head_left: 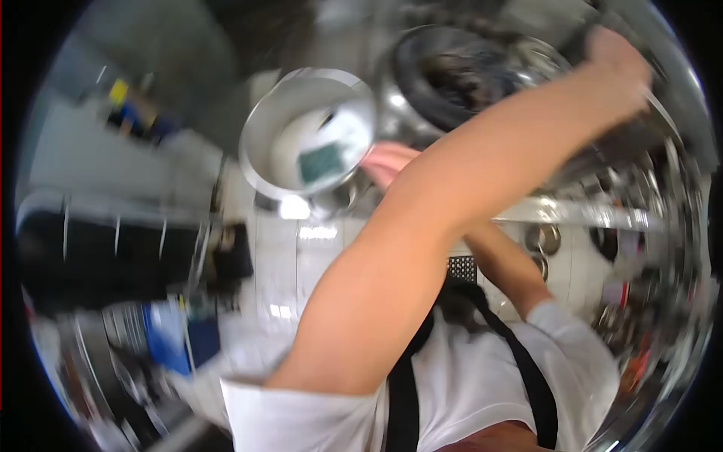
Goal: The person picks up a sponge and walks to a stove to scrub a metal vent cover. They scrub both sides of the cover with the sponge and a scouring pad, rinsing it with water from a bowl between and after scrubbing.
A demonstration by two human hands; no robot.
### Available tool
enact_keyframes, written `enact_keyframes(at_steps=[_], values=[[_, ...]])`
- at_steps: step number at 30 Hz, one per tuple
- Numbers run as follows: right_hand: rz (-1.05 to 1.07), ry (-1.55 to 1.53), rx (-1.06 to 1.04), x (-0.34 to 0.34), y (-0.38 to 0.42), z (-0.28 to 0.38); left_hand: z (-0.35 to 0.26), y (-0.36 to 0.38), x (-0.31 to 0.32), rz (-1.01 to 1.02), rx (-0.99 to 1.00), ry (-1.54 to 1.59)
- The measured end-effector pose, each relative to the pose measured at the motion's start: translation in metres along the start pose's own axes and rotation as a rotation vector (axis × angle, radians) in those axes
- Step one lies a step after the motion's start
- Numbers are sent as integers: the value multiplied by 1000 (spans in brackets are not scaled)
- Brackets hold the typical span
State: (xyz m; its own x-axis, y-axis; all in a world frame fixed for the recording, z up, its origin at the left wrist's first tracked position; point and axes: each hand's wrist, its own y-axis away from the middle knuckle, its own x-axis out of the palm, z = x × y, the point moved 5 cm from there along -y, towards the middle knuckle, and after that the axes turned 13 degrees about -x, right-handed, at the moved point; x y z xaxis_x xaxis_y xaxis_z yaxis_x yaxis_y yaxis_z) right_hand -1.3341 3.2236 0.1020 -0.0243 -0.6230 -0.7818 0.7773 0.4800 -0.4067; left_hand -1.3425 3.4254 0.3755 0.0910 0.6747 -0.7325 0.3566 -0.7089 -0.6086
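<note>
My left arm stretches across the view to the upper right, over my right arm. At its end my left hand [617,64] is blurred beside metal ware, and its fingers cannot be made out. My right hand [388,162] is closed at the right rim of a large metal pot [260,169], partly hidden by my left forearm. Inside the pot lie a green scouring pad [320,163] and a small dark item too blurred to name. To the right of the pot is a round metal vessel with a dark rim [414,64] and dark contents.
A smaller metal bowl [335,200] sits below the pot. A metal counter edge [557,211] runs to the right, with stacked metalware beyond it. White tiles [279,256] cover the floor. On the left are a wire rack [117,233] and a blue container [169,335].
</note>
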Motion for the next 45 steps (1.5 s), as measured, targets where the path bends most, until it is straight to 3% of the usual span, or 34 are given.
enact_keyframes(at_steps=[1,2,3,4,5,6,7,9,13,15,17,19,21,26,29,31,32,33,34,35,36,37,38,40,41,43,44,45], values=[[34,49,30,8,-33,-12,8,8,2,-149,70,165],[16,122,84,1,-59,-30,11,10,-13,-1,-45,159],[-81,224,194,-43,-63,-63,13,15,-32,142,-162,135],[-211,335,316,-99,-53,-87,14,11,-34,119,-196,102],[-377,421,415,-152,-35,-101,14,3,-33,236,-262,57],[-505,483,490,-198,-14,-100,9,4,-41,161,-286,16],[-593,524,541,-224,8,-93,8,2,-40,219,-364,-6],[-684,481,503,-213,-18,-70,5,-3,-39,220,-361,23],[-570,362,280,-126,-95,-18,1,-1,-33,217,-344,86],[-509,310,275,-114,-80,-15,4,5,-21,164,-335,136],[-542,315,365,-143,-38,-33,16,7,-19,-182,-198,528],[-641,352,464,-182,3,-50,28,8,-20,-214,-238,612],[-715,335,473,-192,9,-49,38,13,-8,-157,-313,643],[-643,86,237,-109,-26,30,34,15,-4,-38,-419,779],[-623,-134,326,-115,65,6,50,12,11,130,-381,923],[-666,-471,537,-133,215,-56,48,22,24,107,-437,958],[-906,-750,669,-148,296,-79,48,26,31,28,-517,1134],[-1156,-634,768,-169,372,-98,50,32,39,-54,-590,1308],[-1366,-574,786,-215,423,-94,51,29,44,-157,-507,1132],[-1672,-398,570,-265,452,-98,40,22,47,-159,-504,1135],[-1661,-409,407,-320,452,-89,34,19,50,-222,-554,1294],[-1613,99,408,-374,430,-59,29,21,52,-292,-610,1449],[-1486,343,389,-420,384,-17,16,21,49,-490,-696,1216],[-1222,714,222,-486,300,8,13,16,60,-554,-756,1117],[-1148,992,137,-495,257,7,13,13,64,-612,-804,1021],[-945,998,139,-483,184,3,0,0,79,-584,-733,1038],[-728,1078,292,-466,157,-1,-8,-6,86,-576,-661,1057],[-805,1132,120,-452,138,0,-13,-9,96,-558,-595,1074]])
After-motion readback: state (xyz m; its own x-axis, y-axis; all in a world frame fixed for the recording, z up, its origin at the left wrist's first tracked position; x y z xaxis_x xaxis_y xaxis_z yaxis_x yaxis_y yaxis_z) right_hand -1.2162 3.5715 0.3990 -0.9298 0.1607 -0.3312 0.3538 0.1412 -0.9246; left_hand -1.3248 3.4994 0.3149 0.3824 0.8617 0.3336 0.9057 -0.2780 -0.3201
